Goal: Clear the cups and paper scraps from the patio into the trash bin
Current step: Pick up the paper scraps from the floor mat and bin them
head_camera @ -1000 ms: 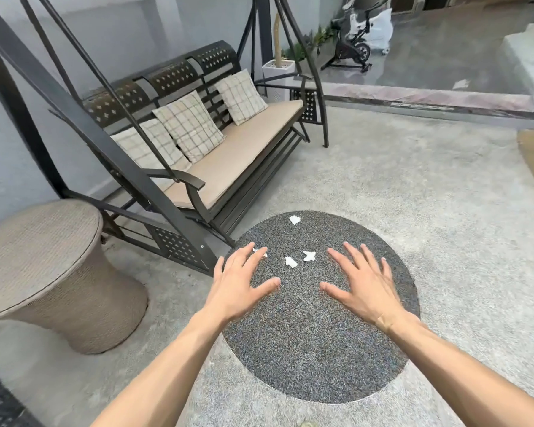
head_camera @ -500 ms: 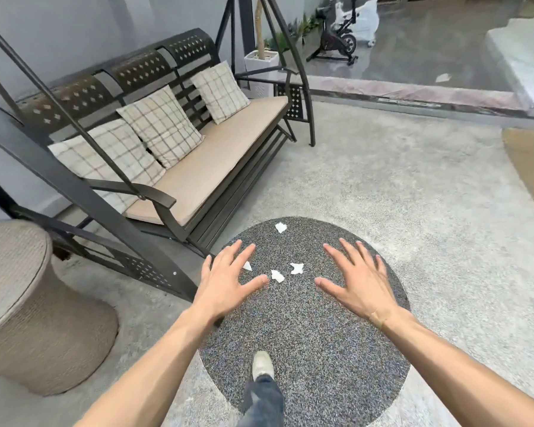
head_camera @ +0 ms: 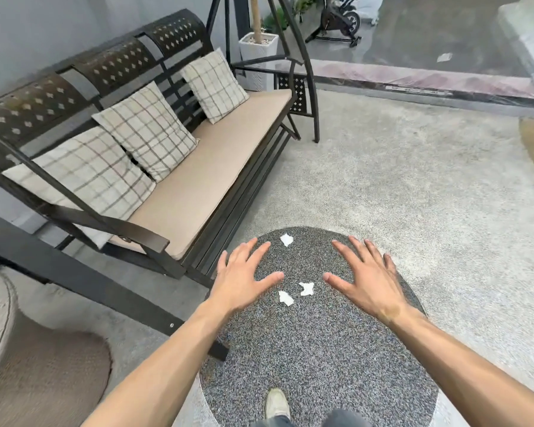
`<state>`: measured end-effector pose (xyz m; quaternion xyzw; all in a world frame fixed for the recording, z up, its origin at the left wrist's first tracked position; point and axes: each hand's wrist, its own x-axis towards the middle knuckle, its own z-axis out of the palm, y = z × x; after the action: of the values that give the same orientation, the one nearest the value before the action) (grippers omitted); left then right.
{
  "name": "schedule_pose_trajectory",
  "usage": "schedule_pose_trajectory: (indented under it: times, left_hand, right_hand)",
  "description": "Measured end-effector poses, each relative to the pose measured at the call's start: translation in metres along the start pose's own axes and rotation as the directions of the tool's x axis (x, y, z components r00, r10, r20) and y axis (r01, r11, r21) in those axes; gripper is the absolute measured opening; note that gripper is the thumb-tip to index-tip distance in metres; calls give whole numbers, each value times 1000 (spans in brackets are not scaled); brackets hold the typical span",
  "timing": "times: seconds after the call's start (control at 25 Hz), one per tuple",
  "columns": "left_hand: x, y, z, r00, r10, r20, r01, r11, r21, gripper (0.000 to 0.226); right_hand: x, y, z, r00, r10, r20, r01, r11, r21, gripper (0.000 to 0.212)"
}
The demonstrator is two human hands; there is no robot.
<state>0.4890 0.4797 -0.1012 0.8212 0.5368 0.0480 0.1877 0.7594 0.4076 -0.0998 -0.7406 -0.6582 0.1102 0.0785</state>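
Note:
Three white paper scraps lie on a round dark speckled patch point(head_camera: 321, 349) of the patio floor: one far scrap point(head_camera: 286, 239) and two nearer scraps point(head_camera: 286, 298) point(head_camera: 306, 288) side by side. My left hand point(head_camera: 241, 275) hovers just left of the near pair, fingers spread, holding nothing. My right hand point(head_camera: 364, 278) hovers to their right, also spread and empty. No cups or trash bin are in view.
A black metal swing bench point(head_camera: 198, 186) with a tan cushion and checked pillows stands at the left, its frame leg point(head_camera: 105, 291) close to my left arm. A wicker table point(head_camera: 0, 318) is at the far left. My shoe point(head_camera: 276, 405) stands on the patch. Open concrete lies to the right.
I have stepped forward: the scraps and the bench have drawn closer and my foot has come into view. Both hands stay spread and empty on either side of the scraps.

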Motion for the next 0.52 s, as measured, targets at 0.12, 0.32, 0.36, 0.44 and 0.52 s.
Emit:
schedule_pose_trajectory:
  times: [0.12, 0.32, 0.36, 0.44, 0.52]
  left_hand:
    - [41, -7, 2, 1000, -4, 31, 4, 1000, -21, 87]
    - [115, -15, 8, 997, -30, 76, 29, 1000, 5, 85]
    - [132, -14, 9, 997, -34, 76, 33, 999, 8, 87]
    - [167, -11, 9, 996, -47, 76, 47, 999, 2, 88]
    - [202, -5, 10, 996, -62, 64, 62, 998, 1, 87]
  right_hand:
    - [33, 8, 8, 1000, 21, 21, -21, 1000, -4, 82]
    - [106, 33, 13, 998, 27, 57, -27, 1000, 11, 83]
    - [124, 39, 13, 998, 26, 55, -28, 999, 22, 83]
    - [160, 51, 14, 999, 15, 41, -17, 999, 39, 84]
    - [196, 65, 14, 998, 9, 54, -12, 998, 55, 85]
